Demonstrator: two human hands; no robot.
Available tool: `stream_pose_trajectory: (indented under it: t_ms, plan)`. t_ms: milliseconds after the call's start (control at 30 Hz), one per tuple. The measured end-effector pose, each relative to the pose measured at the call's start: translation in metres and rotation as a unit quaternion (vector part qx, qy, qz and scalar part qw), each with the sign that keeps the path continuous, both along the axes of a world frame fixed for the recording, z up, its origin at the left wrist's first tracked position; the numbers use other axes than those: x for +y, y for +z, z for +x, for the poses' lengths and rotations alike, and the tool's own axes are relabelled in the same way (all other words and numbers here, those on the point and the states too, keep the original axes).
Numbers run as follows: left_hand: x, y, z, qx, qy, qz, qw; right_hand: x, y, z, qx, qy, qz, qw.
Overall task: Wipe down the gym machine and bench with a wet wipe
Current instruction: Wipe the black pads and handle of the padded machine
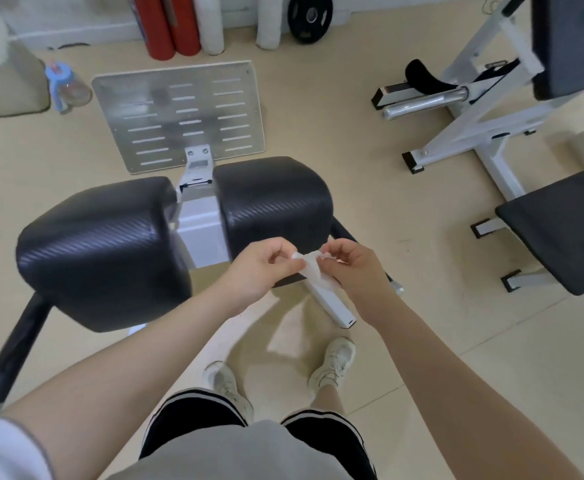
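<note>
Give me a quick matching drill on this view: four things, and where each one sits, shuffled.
Things:
1. wet wipe
2. weight plate
3. water bottle
4. metal footplate

Places:
A. leaning on the far wall
B. pinched between left hand and right hand
C. on the floor beyond the two black pads
D. far left, beside a large jug

Pairs: 1-B, 2-A, 3-D, 4-C
</note>
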State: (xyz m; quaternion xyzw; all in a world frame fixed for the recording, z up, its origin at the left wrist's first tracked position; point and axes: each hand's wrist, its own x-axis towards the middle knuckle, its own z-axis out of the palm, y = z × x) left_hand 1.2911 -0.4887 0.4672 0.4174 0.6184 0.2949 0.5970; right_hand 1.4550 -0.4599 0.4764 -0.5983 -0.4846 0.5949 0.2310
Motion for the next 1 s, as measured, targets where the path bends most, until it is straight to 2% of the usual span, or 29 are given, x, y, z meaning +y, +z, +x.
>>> stream_pose_trajectory:
  t_ms: [100,167,267,333,433,567,633,733,833,900,1000]
  plan:
    - [0.016,-0.005,0.037,0.023,0.056,0.006,0.998,0.016,-0.004,0.027,-0.095,-0.009,0.079,0.992]
    - [0.028,-0.009,0.063,0.010,0.106,-0.010,0.994,0.028,-0.006,0.043,-0.097,0.002,0.104,0.990]
    - [0.045,-0.008,0.096,-0.015,0.191,-0.049,0.980,0.046,-0.012,0.067,-0.106,0.123,0.139,0.977]
    - [0.054,-0.007,0.115,-0.066,0.225,-0.071,0.970,0.057,-0.019,0.083,-0.095,0.162,0.169,0.968]
    - [0.060,-0.006,0.134,-0.098,0.221,-0.068,0.968,0.076,-0.037,0.104,-0.062,0.169,0.183,0.966]
    - [0.062,-0.034,0.150,0.006,0.271,-0.064,0.960,0.102,-0.073,0.111,-0.063,0.182,0.105,0.976]
    - [0.060,-0.056,0.155,0.030,0.290,-0.103,0.951,0.118,-0.095,0.110,-0.100,0.167,0.110,0.975]
    - [0.056,-0.085,0.162,-0.010,0.261,-0.182,0.948,0.145,-0.131,0.102,-0.161,0.199,0.163,0.953]
    - [0.055,-0.102,0.171,-0.082,0.276,-0.185,0.940,0.164,-0.159,0.089,-0.195,0.249,0.190,0.929]
    - [0.055,-0.109,0.175,-0.093,0.306,-0.171,0.932,0.170,-0.168,0.080,-0.180,0.269,0.207,0.923]
    - [0.053,-0.112,0.178,-0.088,0.328,-0.158,0.927,0.169,-0.170,0.074,-0.105,0.287,0.209,0.929]
